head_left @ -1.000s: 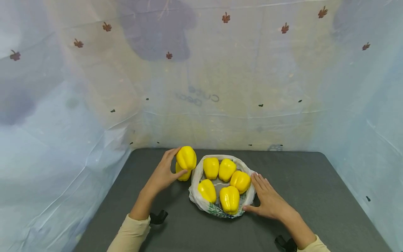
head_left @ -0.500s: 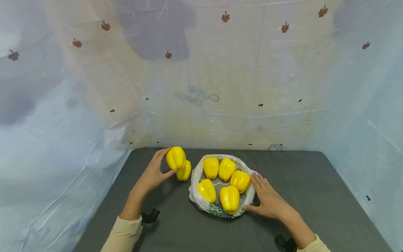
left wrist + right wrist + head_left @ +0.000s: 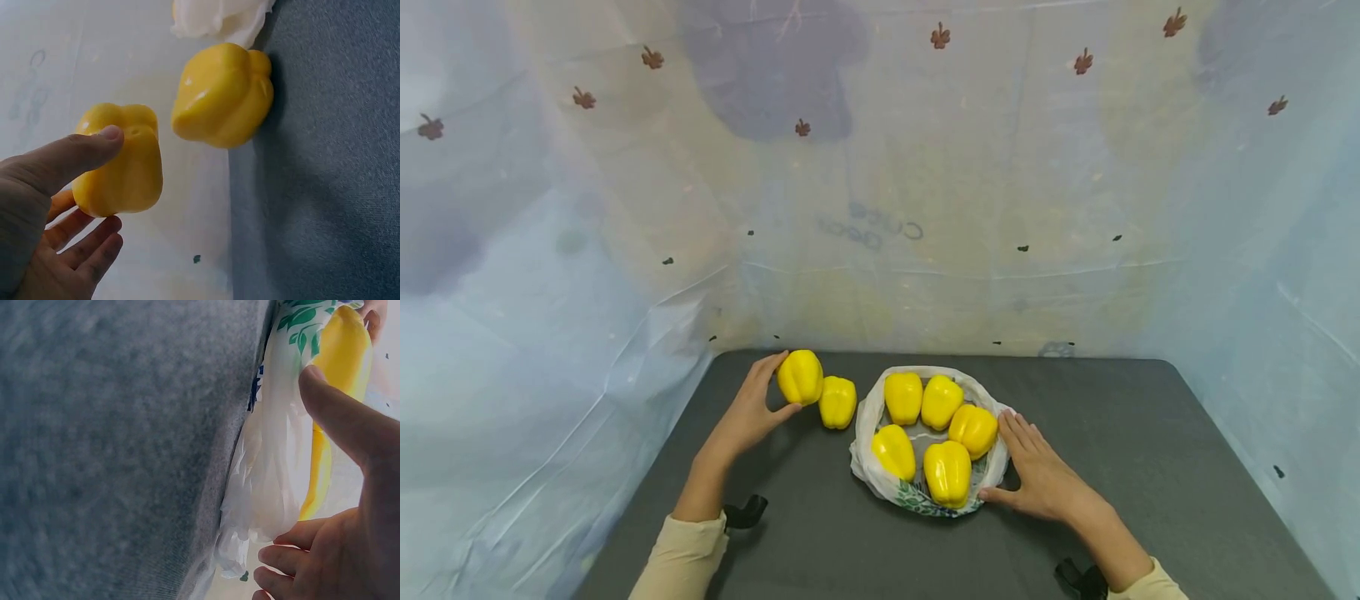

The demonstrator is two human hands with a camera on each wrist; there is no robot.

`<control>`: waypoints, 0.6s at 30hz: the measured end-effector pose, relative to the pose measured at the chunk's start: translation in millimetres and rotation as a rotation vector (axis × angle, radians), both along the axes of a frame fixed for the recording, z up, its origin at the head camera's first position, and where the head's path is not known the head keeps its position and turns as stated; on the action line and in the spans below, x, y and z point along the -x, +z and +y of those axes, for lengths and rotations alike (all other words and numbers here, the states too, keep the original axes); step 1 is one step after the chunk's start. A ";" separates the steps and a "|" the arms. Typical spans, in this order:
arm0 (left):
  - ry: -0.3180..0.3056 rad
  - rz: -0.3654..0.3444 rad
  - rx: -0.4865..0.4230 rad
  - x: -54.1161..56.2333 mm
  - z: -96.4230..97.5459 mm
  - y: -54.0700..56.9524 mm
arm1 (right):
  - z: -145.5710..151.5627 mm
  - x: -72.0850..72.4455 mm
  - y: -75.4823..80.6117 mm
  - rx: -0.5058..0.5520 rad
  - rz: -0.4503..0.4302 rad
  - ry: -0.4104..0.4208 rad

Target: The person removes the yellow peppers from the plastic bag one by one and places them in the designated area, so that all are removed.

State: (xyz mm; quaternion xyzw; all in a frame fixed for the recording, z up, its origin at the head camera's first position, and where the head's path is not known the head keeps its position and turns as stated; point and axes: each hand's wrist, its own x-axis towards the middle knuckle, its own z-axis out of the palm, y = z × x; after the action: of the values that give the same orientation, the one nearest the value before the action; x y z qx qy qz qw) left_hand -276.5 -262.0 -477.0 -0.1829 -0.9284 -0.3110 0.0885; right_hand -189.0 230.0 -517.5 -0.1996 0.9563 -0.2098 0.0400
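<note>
My left hand point(image 3: 751, 417) grips a yellow bell pepper point(image 3: 800, 377) between thumb and fingers, left of the bag. In the left wrist view the thumb lies across this held pepper point(image 3: 128, 172). Just right of it, a second yellow bell pepper point(image 3: 838, 402) stands on the table. A white plastic bag point(image 3: 868, 471) with a green leaf print lies with its mouth spread wide, holding several yellow bell peppers point(image 3: 947, 473). My right hand point(image 3: 1048, 479) rests against the bag's right side, fingers straight, and in the right wrist view the thumb touches the bag's wall point(image 3: 275, 456).
A dark grey table point(image 3: 1112, 425) bears everything. Pale printed plastic sheeting point(image 3: 880, 192) hangs behind the table and along both sides. Black straps point(image 3: 745, 512) show by both wrists.
My left hand has moved left with its bell pepper, away from the bag. The standing pepper, partly covered before, now shows whole. The right hand and bag have stayed in place.
</note>
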 end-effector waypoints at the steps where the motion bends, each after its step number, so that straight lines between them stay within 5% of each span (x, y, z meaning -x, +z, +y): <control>1: 0.001 -0.008 0.001 0.4 -0.9 -0.4 | -0.1 -0.2 0.1 0.001 -0.001 0.000; 18: 0.025 -0.064 0.033 10.7 -17.0 -25.9 | -0.5 1.3 -3.6 0.002 0.001 -0.002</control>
State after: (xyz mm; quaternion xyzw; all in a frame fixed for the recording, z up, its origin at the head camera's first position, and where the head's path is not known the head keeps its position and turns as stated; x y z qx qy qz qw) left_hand -287.2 -278.9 -502.9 -0.1626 -0.9380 -0.3003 0.0594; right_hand -190.3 229.6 -521.1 -0.1987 0.9564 -0.2105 0.0391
